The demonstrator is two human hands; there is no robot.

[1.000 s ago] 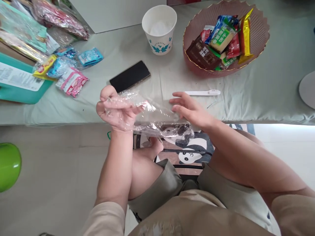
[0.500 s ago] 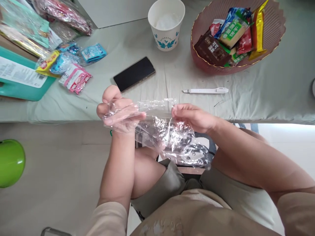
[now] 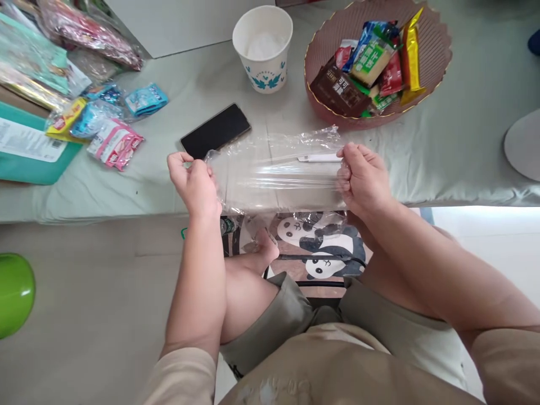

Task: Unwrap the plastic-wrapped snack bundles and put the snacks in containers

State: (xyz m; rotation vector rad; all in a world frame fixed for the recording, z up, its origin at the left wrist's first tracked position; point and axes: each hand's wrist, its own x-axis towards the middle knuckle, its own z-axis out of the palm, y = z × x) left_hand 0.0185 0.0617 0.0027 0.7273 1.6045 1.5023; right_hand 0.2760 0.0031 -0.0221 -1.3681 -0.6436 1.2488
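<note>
A clear plastic bag (image 3: 274,177) is stretched between my two hands, above the front edge of the cloth-covered surface. My left hand (image 3: 194,183) is closed on its left end, and my right hand (image 3: 365,177) grips the right end in a fist. Through the film shows a white utility knife (image 3: 318,158), lying on the cloth near my right fingers. Just behind my left hand lies a black phone (image 3: 216,130). The lower folds of the bag hang over the surface's edge.
A paper cup (image 3: 264,50) stands behind the phone. To its right, a pink ribbed bowl (image 3: 314,101) holds several wrapped snacks. Small snack packets (image 3: 116,143) and a teal container (image 3: 31,147) lie at the left. A panda-print mat (image 3: 295,273) is below; a green object (image 3: 16,295) stands at left.
My hands have moved apart and pulled the bag out wide and taut. It was bunched and hanging lower before. My left hand has closed on its end. The view has shifted slightly.
</note>
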